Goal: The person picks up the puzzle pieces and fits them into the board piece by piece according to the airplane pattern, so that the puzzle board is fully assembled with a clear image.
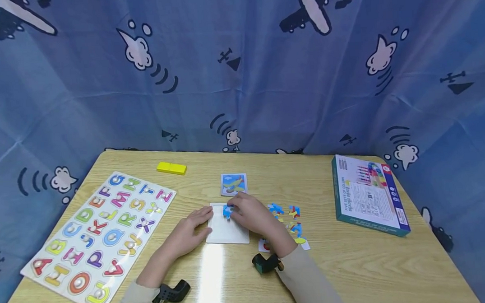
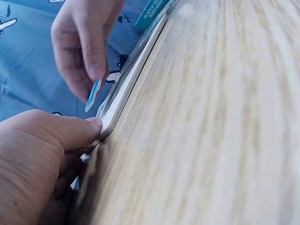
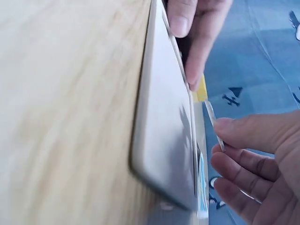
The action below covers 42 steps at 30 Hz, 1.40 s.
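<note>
My right hand (image 1: 251, 214) pinches a blue jigsaw piece (image 1: 227, 211) between thumb and fingertips over the upper part of a white puzzle tray (image 1: 229, 233). From the right wrist view, the piece (image 3: 213, 123) appears edge-on, raised above the tray surface (image 3: 166, 112). My left hand (image 1: 188, 233) lies at the tray's left side, its fairly straight fingers and thumb touching the rim. Seen from the left wrist, the thumb rests on the tray's corner while the other fingers are partly hidden below. Several loose jigsaw pieces (image 1: 296, 228) lie beside my right forearm, which covers some of them.
Just behind the tray is a small picture card (image 1: 234, 184) with a yellow plane. A yellow block (image 1: 172, 168) lies at the back left. An alphabet peg board (image 1: 104, 234) covers the left side, and a boxed bead set (image 1: 370, 195) lies at the right.
</note>
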{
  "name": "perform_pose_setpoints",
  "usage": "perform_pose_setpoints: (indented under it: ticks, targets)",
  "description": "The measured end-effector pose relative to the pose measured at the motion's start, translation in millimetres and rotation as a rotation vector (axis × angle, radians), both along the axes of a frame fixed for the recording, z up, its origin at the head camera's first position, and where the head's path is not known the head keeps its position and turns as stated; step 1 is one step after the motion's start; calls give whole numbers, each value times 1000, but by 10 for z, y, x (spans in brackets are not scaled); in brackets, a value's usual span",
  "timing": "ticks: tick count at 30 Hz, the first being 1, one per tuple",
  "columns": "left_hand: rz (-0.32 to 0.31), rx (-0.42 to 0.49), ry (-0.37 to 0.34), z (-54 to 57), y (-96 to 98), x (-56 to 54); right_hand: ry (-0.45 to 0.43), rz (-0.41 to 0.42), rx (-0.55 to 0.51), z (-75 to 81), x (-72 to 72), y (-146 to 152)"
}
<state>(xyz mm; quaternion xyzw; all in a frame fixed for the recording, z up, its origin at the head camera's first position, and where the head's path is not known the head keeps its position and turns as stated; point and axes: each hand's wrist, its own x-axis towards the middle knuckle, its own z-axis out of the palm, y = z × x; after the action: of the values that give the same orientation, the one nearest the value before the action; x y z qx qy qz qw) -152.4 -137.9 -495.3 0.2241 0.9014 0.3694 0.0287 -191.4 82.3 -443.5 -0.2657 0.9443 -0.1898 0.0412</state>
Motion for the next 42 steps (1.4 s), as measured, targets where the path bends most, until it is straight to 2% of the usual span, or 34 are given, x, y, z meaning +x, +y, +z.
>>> perform_pose_setpoints:
  ticks: [9, 14, 26, 36, 42]
  targets:
    - [-6, 4, 13, -4, -10, -3, -23, 70, 79, 3, -138, -215]
    - [-8, 7, 9, -4, -6, -1, -31, 77, 100, -6, -149, -259]
    - [-13, 5, 22, -6, -5, 0, 25, 90, 128, -64, -161, -300]
    - [-1, -4, -9, -13, -1, -5, 31, 80, 73, -65, -146, -316]
    - [-2, -9, 3, -3, 1, 1, 5, 74, 55, -104, -153, -308]
